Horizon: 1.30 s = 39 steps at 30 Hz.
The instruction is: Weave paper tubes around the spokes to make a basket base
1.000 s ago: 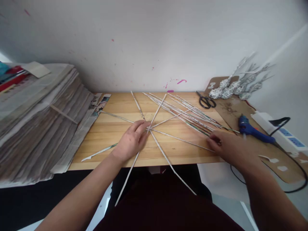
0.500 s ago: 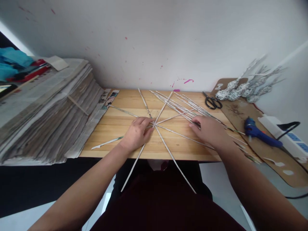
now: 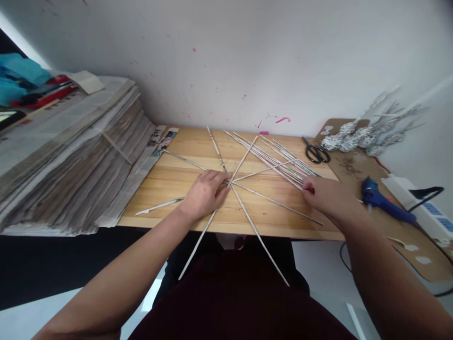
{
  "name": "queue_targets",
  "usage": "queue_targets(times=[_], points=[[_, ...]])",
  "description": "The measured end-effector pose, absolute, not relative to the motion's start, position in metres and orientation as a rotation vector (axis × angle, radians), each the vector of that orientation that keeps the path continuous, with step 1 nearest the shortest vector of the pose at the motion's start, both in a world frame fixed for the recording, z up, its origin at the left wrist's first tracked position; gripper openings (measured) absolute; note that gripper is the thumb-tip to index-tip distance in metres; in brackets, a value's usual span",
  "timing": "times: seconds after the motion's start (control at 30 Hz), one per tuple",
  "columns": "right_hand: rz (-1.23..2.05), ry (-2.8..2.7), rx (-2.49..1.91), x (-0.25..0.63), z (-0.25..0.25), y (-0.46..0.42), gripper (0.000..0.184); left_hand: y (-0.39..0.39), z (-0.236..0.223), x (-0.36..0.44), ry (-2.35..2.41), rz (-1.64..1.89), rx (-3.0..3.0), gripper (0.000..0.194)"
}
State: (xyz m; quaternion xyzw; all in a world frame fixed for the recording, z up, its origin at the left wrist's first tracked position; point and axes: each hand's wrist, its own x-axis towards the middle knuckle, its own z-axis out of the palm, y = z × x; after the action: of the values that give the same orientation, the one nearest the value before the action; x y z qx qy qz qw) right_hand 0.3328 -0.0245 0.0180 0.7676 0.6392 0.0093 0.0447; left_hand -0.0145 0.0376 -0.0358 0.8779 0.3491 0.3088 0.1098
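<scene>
Several thin rolled-paper sticks (image 3: 245,210) cross in a star on the wooden board, two of them reaching past its front edge. My left hand (image 3: 205,193) lies at the crossing, thumb and fingers closed on the sticks there. To the right, a loose bundle of similar paper sticks (image 3: 262,154) slants across the board, passing by the star's right arms. My right hand (image 3: 327,196) is at the near end of this bundle, with its fingers curled closed around stick ends. How many it grips is hidden.
On the left stands a tall stack of newspapers (image 3: 116,127). Black scissors (image 3: 317,153) lie at the board's back right. Farther right are a blue glue gun (image 3: 389,205), a white power strip (image 3: 421,208) and foil-like wrapped bulbs with stems (image 3: 348,137). A wall rises behind the board (image 3: 148,198).
My right hand moved in over the board along the bundle, then back right to its near end; stick ends that stuck out right beyond it no longer show. My left hand stays at the crossing.
</scene>
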Motion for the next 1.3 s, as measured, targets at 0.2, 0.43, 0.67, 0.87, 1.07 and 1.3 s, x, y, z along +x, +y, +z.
queue_targets(times=[0.2,0.43,0.67,0.87,1.07,1.3], points=[[-0.058,2.021,2.357,0.334,0.019,-0.021,0.019,0.038,-0.034,-0.014,1.018,0.927,2.569,0.027],[0.111,2.253,2.325,0.297,0.006,0.002,0.012,0.039,-0.036,-0.015,1.007,0.921,2.588,0.026],[0.181,2.153,2.259,0.305,0.011,-0.006,0.016,0.039,-0.035,-0.015,1.002,0.907,2.601,0.021],[0.281,2.134,2.239,0.311,0.009,-0.011,0.019,0.039,-0.038,-0.015,0.999,0.923,2.639,0.022],[0.451,2.223,2.231,0.309,0.007,-0.009,0.02,0.04,-0.041,-0.015,0.995,0.953,2.65,0.025],[0.267,2.372,2.377,0.3,-0.003,-0.004,0.012,0.04,-0.041,-0.015,0.997,0.948,2.666,0.025]])
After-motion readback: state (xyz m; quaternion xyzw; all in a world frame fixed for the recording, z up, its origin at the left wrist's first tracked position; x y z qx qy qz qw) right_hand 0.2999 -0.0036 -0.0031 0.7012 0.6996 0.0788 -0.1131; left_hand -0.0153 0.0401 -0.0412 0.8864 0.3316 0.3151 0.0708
